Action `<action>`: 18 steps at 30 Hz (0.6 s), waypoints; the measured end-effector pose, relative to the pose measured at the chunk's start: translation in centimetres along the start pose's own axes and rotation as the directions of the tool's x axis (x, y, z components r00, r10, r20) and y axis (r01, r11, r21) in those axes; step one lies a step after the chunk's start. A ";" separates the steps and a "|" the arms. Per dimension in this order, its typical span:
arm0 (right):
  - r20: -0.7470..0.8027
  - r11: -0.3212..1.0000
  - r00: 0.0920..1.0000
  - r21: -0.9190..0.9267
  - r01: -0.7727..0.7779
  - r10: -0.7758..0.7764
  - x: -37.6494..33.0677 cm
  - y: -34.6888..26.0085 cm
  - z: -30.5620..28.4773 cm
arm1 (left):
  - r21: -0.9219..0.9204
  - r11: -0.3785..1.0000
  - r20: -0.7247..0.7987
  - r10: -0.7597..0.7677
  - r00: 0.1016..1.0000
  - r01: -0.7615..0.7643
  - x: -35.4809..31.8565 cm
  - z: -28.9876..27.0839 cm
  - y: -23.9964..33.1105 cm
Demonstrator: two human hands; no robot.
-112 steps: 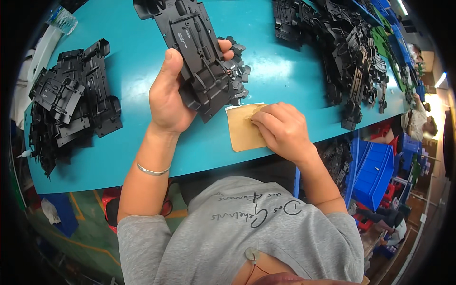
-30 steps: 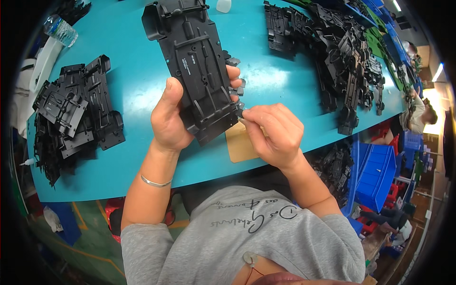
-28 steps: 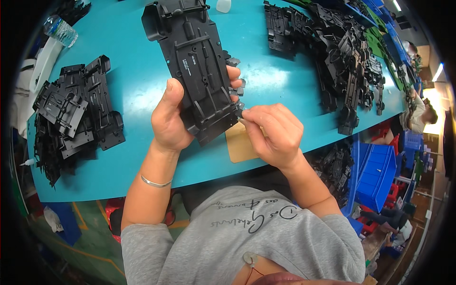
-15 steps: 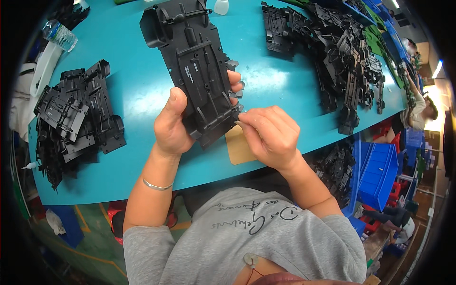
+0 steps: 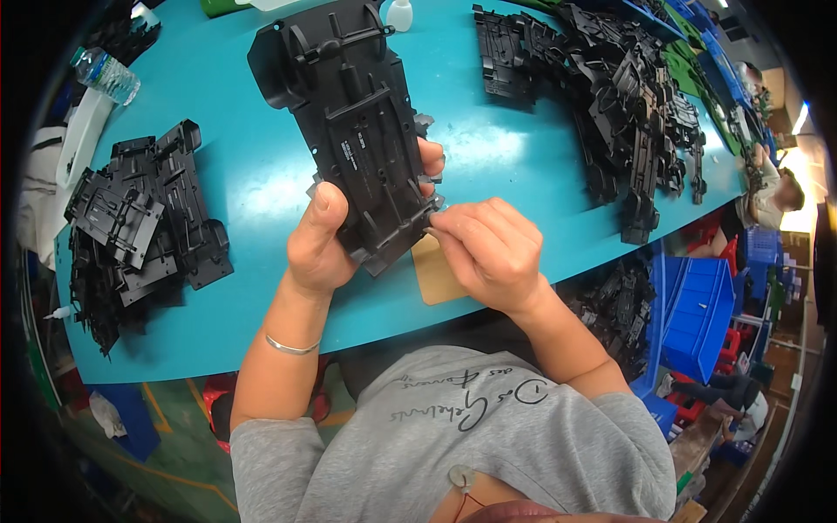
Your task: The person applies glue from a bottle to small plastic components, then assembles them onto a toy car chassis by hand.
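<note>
A long black molded plastic chassis part (image 5: 362,131) is held up over the table, tilted, with its ribbed face toward me. My left hand (image 5: 323,235) is wrapped round its lower end: the thumb lies along the left edge and fingertips show past the right edge. At the lower right corner of the part, my right hand (image 5: 493,253) is closed in a pinch. Its thumb and forefinger meet at the part's edge; whether they grip the edge or a small piece there is hidden. Small grey tabs stick out along both edges of the part.
A stack of similar black parts (image 5: 157,227) lies on the left of the teal table (image 5: 253,314), and a larger heap (image 5: 610,105) at the right. A tan card (image 5: 440,275) lies under my right hand. A water bottle (image 5: 106,77) and small white bottle (image 5: 399,16) stand farther off.
The chassis part has tilted slightly, its top end shifting left. My right hand has moved slightly left and stays pinched at the lower right corner.
</note>
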State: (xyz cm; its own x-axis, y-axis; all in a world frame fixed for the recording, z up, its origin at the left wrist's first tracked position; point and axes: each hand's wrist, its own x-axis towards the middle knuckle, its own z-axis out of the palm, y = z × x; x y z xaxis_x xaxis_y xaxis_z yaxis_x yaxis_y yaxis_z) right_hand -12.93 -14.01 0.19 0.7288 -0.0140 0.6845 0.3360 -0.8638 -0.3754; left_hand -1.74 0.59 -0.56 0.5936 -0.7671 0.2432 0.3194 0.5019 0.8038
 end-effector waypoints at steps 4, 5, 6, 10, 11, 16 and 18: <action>-0.001 1.000 1.000 0.000 0.005 -0.005 0.0 0.0 0.0 | -0.019 1.000 0.002 0.003 1.000 -0.003 -0.1 0.1 0.0; 0.002 1.000 1.000 0.001 0.005 -0.005 -0.1 0.1 -0.1 | -0.016 1.000 0.004 0.004 1.000 -0.004 0.0 0.1 0.0; 0.005 1.000 1.000 0.001 0.005 -0.005 -0.1 0.1 -0.1 | -0.030 1.000 0.004 0.003 1.000 -0.003 0.0 0.1 0.0; 0.006 0.998 0.998 -0.012 -0.062 0.062 -0.2 0.1 -1.2 | -0.067 0.998 0.025 0.009 1.000 -0.007 0.4 -0.3 0.1; 0.012 0.996 0.997 -0.043 -0.075 0.076 -0.4 0.4 -1.5 | -0.059 0.998 0.022 0.012 1.000 -0.010 0.4 -0.4 0.2; -0.071 0.965 0.993 -0.242 -0.105 0.090 -2.0 2.5 -4.7 | -0.181 0.983 -0.073 -0.007 0.997 -0.006 -0.1 -0.5 0.5; -0.143 0.901 0.987 -0.413 -0.131 0.078 -2.2 3.5 -7.7 | -0.137 0.990 -0.092 -0.041 0.995 0.028 -0.2 -0.9 1.0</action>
State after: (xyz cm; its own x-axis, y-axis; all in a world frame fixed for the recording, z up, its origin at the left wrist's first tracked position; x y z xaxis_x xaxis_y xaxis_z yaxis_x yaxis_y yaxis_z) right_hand -17.92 -20.92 2.22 0.6602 -0.1530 0.7354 -0.0388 -0.9847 -0.1700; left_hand -0.84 1.62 -0.33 0.6454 -0.7471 0.1593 0.4340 0.5302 0.7283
